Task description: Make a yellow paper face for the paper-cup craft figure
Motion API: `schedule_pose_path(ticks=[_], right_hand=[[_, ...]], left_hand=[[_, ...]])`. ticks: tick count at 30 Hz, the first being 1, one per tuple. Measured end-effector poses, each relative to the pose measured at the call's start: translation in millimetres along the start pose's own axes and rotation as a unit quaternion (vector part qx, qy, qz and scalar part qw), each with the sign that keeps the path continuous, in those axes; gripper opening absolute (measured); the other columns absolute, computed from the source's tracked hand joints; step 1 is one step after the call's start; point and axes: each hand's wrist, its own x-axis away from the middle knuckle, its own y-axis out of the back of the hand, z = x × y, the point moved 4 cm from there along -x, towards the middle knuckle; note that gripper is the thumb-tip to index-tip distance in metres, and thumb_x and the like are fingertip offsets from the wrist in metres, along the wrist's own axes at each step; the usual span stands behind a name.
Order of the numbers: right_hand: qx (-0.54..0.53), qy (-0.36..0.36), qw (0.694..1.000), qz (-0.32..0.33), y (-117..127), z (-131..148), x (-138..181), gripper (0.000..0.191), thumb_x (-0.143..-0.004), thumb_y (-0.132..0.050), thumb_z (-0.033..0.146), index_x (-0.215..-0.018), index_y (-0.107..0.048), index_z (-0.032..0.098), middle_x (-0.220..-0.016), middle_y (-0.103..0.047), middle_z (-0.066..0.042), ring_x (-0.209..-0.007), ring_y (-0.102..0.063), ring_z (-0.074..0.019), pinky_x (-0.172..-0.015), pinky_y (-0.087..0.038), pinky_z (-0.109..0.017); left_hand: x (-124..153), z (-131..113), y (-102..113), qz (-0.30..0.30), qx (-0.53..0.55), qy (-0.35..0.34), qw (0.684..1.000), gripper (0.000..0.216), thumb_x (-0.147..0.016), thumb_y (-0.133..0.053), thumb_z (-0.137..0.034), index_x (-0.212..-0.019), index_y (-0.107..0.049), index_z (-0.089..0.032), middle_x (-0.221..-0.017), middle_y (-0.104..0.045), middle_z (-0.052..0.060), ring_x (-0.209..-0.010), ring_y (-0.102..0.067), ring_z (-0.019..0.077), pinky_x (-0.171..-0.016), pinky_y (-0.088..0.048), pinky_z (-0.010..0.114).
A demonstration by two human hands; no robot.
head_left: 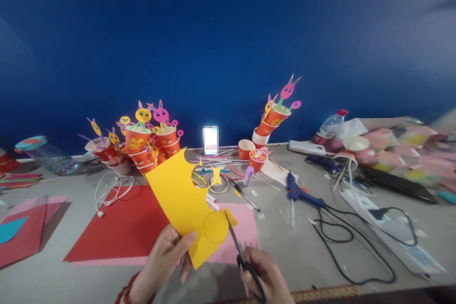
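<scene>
My left hand (171, 255) grips a sheet of yellow paper (178, 190) by its lower left edge, thumb on top. The sheet's upper right edge is scalloped from cuts, and a drawn circle (215, 227) shows near its right end. In my right hand (265, 273) is a pair of scissors (245, 261) with black handles. Their blades meet the paper's right edge just beside the circle. Under the sheet lie red paper (121, 228) and pink paper (245, 223) on the grey table.
Decorated paper cups (138, 140) stand at the back left, with another stack (269, 126) right of centre. A blue glue gun (302, 192) and its looping cable lie to the right, near a white power strip (392, 235). A lit phone (210, 140) leans against the blue wall.
</scene>
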Motion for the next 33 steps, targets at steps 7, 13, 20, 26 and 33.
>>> schedule_pose_path(ticks=[7, 13, 20, 26, 33], right_hand=[[0.017, 0.015, 0.999, 0.029, 3.4, 14.4, 2.6, 0.067, -0.068, -0.054, 0.089, -0.064, -0.045, 0.022, -0.052, -0.046, 0.004, -0.042, -0.044, -0.0109, -0.044, -0.040, -0.022], [0.038, 0.031, 0.998, 0.032, 3.5, 13.6, 2.4, 0.062, -0.074, -0.055, 0.083, -0.064, -0.046, 0.023, -0.051, -0.047, 0.003, -0.043, -0.047, -0.0117, -0.044, -0.043, -0.022], [0.027, 0.025, 0.999, 0.021, 4.1, 6.0, 0.5, 0.065, -0.068, -0.058, 0.085, -0.061, -0.044, 0.022, -0.048, -0.043, 0.005, -0.039, -0.043, -0.0097, -0.040, -0.038, -0.020], [0.012, 0.001, 1.000, 0.029, 3.9, -4.6, 0.0, 0.064, -0.067, -0.060, 0.084, -0.062, -0.041, 0.023, -0.049, -0.042, 0.006, -0.038, -0.043, -0.0090, -0.040, -0.037, -0.020], [0.015, -0.006, 0.999, 0.028, 8.1, -10.2, 0.7, 0.063, -0.068, -0.062, 0.082, -0.063, -0.042, 0.022, -0.053, -0.043, 0.006, -0.040, -0.044, -0.0087, -0.041, -0.038, -0.020]], left_hand=[[0.1, 3.0, 5.2, 0.055, -0.027, 0.026, 0.998, 0.046, -0.092, -0.055, -0.057, -0.075, -0.062, -0.014, -0.049, -0.060, 0.001, -0.030, -0.045, 0.0061, -0.035, -0.024, 0.015], [-1.2, 4.0, 6.3, 0.078, -0.026, 0.021, 0.996, 0.046, -0.094, -0.054, -0.057, -0.082, -0.062, -0.014, -0.051, -0.059, 0.000, -0.031, -0.045, 0.0054, -0.035, -0.025, 0.014], [-2.1, 1.7, 7.5, 0.087, -0.016, 0.019, 0.996, 0.042, -0.094, -0.055, -0.055, -0.084, -0.058, -0.015, -0.050, -0.058, -0.002, -0.031, -0.046, 0.0061, -0.034, -0.027, 0.014], [-1.8, -0.8, 10.4, 0.092, 0.001, 0.030, 0.995, 0.042, -0.091, -0.058, -0.057, -0.091, -0.056, -0.015, -0.056, -0.064, 0.000, -0.031, -0.048, 0.0069, -0.033, -0.028, 0.014], [-3.4, 0.1, 14.9, 0.098, 0.012, 0.034, 0.995, 0.039, -0.092, -0.059, -0.054, -0.098, -0.053, -0.016, -0.063, -0.067, 0.001, -0.034, -0.052, 0.0077, -0.033, -0.033, 0.014]])
